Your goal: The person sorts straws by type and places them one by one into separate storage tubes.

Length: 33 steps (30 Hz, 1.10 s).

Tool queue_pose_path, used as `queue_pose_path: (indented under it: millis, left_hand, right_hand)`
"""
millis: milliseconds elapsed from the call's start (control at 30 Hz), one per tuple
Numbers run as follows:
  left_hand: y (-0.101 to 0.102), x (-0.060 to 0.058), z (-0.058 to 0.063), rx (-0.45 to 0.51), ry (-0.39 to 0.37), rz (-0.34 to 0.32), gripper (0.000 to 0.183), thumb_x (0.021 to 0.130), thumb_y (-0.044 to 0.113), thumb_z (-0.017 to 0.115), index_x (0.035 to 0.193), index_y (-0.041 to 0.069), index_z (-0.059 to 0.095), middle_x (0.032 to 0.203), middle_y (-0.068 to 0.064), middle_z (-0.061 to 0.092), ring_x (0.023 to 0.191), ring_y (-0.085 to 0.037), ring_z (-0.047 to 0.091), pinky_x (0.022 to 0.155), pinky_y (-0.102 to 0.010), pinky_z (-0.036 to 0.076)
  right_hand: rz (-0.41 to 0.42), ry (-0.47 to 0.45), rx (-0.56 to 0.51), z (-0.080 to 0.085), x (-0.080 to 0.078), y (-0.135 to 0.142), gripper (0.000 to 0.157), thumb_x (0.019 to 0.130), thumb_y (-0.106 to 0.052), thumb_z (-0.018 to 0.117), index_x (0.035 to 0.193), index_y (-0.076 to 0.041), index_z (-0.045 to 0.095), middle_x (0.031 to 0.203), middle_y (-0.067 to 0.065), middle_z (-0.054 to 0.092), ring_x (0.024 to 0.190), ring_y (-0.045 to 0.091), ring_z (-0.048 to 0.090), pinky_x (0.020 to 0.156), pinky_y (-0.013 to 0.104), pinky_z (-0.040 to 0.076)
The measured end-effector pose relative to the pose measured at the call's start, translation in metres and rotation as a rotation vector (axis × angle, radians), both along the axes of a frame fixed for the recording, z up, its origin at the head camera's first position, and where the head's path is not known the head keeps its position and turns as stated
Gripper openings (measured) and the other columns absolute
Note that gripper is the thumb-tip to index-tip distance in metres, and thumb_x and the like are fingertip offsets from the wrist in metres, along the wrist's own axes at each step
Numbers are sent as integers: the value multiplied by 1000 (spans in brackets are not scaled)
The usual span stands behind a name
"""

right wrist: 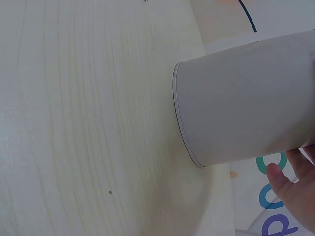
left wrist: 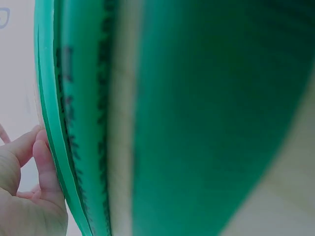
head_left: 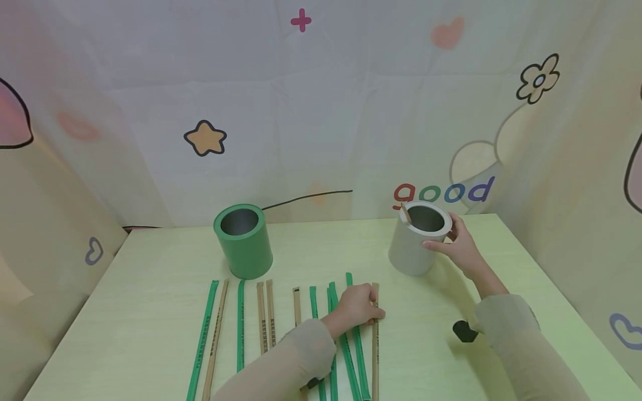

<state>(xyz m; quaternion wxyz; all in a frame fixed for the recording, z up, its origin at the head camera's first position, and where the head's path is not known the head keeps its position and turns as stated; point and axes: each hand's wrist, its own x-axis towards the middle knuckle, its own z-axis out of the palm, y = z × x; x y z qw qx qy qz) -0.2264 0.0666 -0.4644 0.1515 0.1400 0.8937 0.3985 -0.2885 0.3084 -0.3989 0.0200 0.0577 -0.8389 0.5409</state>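
My left hand [head_left: 354, 305] reaches over the right end of a row of long, thin paper-wrapped sticks. Its thumb and fingers pinch the rightmost brown stick [head_left: 375, 351] near its upper part; in the left wrist view, green wrapped sticks [left wrist: 47, 73] partly block sight of that grip. My right hand [head_left: 463, 248] holds the white cylindrical canister [head_left: 411, 253] by its right side near the rim, thumb in front and fingers behind. One brown stick [head_left: 405, 214] leans inside that canister, its end showing at the rim. In the right wrist view, the canister's base [right wrist: 189, 118] meets the tabletop.
A green canister [head_left: 248, 253] of similar shape stands at the back left. Several green sticks [head_left: 203, 334] and brown sticks [head_left: 217, 340] lie spread along the table's front [head_left: 125, 312]. Printed cloth [head_left: 321, 122] encloses the back and sides.
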Motion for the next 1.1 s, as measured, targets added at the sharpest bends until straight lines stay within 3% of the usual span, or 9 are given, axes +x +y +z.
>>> queue_pose_path:
  millis: [500,767,1100]
  left_hand:
    - [3,2,0,-27,41,27,24,72,19,72,73,9,51,44,3,49,39,-7,46,44,-16,34]
    - [2,4,2,-43,45,34,18,74,13,69,78,6,53,51,3,53,41,-7,48,44,-16,35]
    - [0,3,3,-59,95,40,14,71,12,68,73,7,55,57,3,48,50,-8,42,45,-17,33]
  right_hand:
    - [-4,10,-3,-3,-1,-1,88,77,-17,68,138,-1,8,140,20,21,129,40,22,101,54,27]
    - [-1,13,-2,-5,-1,0,87,77,-17,68,138,-1,8,140,20,21,130,39,22,101,54,27]
    - [-3,15,3,-1,1,-2,87,77,-17,68,138,-1,8,140,21,21,129,41,22,101,55,26]
